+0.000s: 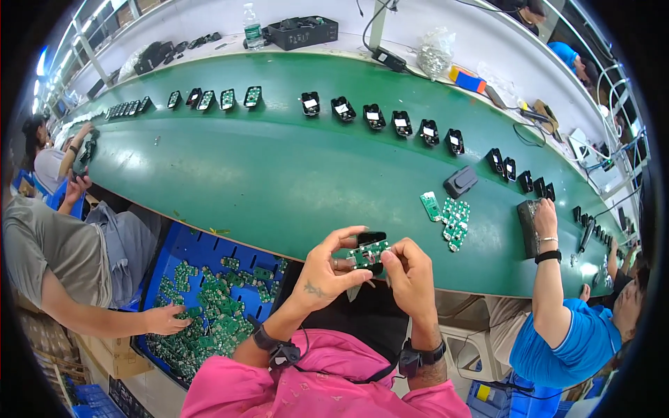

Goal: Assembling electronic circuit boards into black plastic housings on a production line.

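At the bench's near edge, my left hand [333, 270] is closed around a black plastic casing [371, 238], its fingers behind and its thumb in front. A green circuit board [368, 256] lies against the casing's open side. My right hand [411, 273] pinches the right end of that board between thumb and fingers. Whether the board is seated in the casing cannot be made out. To the right on the bench are a small pile of green boards [456, 224], a single board [430, 206] and a closed black casing [460, 182].
Black casings [373, 117] and boards in shells [227, 99] line the green bench [279, 181]. A blue bin [164, 252] of loose boards stands at lower left, with a co-worker's hand [167, 320] in it. Another co-worker's hand [546, 217] touches a dark box [529, 230] at right.
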`<state>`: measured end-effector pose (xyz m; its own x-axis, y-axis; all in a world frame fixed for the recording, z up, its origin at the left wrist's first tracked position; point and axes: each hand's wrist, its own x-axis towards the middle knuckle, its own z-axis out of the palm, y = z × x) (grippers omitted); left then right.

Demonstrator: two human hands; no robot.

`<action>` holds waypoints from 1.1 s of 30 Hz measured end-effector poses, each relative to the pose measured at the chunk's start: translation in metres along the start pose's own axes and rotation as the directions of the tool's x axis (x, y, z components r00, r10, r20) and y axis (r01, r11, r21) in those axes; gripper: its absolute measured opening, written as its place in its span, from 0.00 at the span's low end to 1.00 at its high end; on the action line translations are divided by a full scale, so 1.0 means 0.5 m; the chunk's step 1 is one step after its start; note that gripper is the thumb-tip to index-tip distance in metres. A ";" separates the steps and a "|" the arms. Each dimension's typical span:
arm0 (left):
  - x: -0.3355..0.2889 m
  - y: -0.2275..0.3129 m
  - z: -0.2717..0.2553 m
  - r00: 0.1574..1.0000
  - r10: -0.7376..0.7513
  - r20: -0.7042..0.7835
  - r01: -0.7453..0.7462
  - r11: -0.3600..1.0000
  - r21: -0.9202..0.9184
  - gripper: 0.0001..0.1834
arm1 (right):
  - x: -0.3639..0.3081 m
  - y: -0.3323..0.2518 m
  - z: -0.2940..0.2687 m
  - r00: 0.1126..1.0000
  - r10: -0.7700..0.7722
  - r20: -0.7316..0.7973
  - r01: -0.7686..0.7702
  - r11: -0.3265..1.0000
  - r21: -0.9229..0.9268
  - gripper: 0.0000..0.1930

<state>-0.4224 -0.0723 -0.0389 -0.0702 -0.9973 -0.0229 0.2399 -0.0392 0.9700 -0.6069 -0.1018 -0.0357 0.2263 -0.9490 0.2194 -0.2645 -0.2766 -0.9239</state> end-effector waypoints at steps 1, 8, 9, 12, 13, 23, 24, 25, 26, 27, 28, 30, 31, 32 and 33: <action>0.000 0.002 -0.002 1.000 0.005 -0.008 -0.005 1.000 0.003 0.35 | -0.004 -0.002 -0.001 1.000 0.013 0.025 -0.013 1.000 0.003 0.06; -0.014 0.013 0.018 0.985 0.170 0.040 -0.164 0.829 0.534 0.38 | -0.029 -0.068 -0.004 0.946 -0.325 0.016 0.320 0.919 -0.231 0.06; -0.016 0.013 0.026 0.965 0.260 0.043 -0.241 0.802 0.546 0.37 | -0.031 -0.053 0.005 0.943 -0.332 0.020 0.328 0.919 -0.219 0.06; -0.010 -0.001 0.047 0.948 0.317 -0.018 -0.258 0.802 0.539 0.36 | -0.050 -0.010 0.030 0.969 -0.069 -0.235 0.089 0.993 0.076 0.11; -0.009 -0.005 0.051 0.925 0.379 -0.023 -0.298 0.761 0.576 0.36 | -0.055 -0.012 0.037 0.971 -0.073 -0.228 0.094 0.992 0.083 0.11; -0.015 -0.020 0.060 0.906 0.422 0.044 -0.379 0.759 0.529 0.34 | -0.050 0.008 0.020 0.962 0.052 -0.267 0.035 0.950 0.311 0.18; -0.015 -0.020 0.057 0.930 0.362 0.059 -0.336 0.777 0.532 0.34 | -0.049 0.005 -0.001 0.984 0.103 -0.144 -0.050 0.941 0.334 0.14; -0.015 -0.019 0.057 0.951 0.300 0.077 -0.294 0.793 0.533 0.34 | -0.051 0.006 -0.004 0.984 0.103 -0.143 -0.050 0.941 0.335 0.14; -0.015 -0.018 0.062 0.947 0.313 0.068 -0.300 0.797 0.524 0.33 | -0.053 0.007 -0.005 0.986 0.118 -0.120 -0.073 0.943 0.325 0.13; -0.017 -0.019 0.067 0.948 0.311 0.066 -0.299 0.797 0.525 0.33 | -0.056 0.008 -0.006 0.986 0.134 -0.097 -0.097 0.944 0.316 0.13; -0.019 -0.021 0.071 0.939 0.341 0.050 -0.313 0.783 0.537 0.32 | -0.058 0.010 -0.002 0.986 0.135 -0.097 -0.098 0.943 0.317 0.13; -0.020 -0.022 0.078 0.930 0.366 0.037 -0.324 0.770 0.550 0.31 | -0.066 0.012 0.015 0.968 0.047 -0.248 0.020 0.965 0.261 0.12; -0.018 -0.022 0.082 0.914 0.404 0.025 -0.345 0.745 0.571 0.30 | -0.071 0.004 0.020 0.966 0.053 -0.252 0.015 0.965 0.261 0.12; -0.015 -0.021 0.085 0.898 0.440 0.016 -0.364 0.721 0.589 0.30 | -0.077 -0.011 0.021 0.963 0.113 -0.243 -0.034 0.951 0.308 0.10; -0.013 -0.019 0.088 0.902 0.430 0.024 -0.362 0.727 0.584 0.30 | -0.082 -0.023 0.020 0.957 0.174 -0.233 -0.083 0.932 0.354 0.08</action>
<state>-0.4668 -0.0627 -0.0373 0.0169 -0.9153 0.4025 -0.3654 0.3690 0.8546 -0.6039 -0.0583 -0.0374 -0.0482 -0.9913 0.1222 0.0661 -0.1252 -0.9899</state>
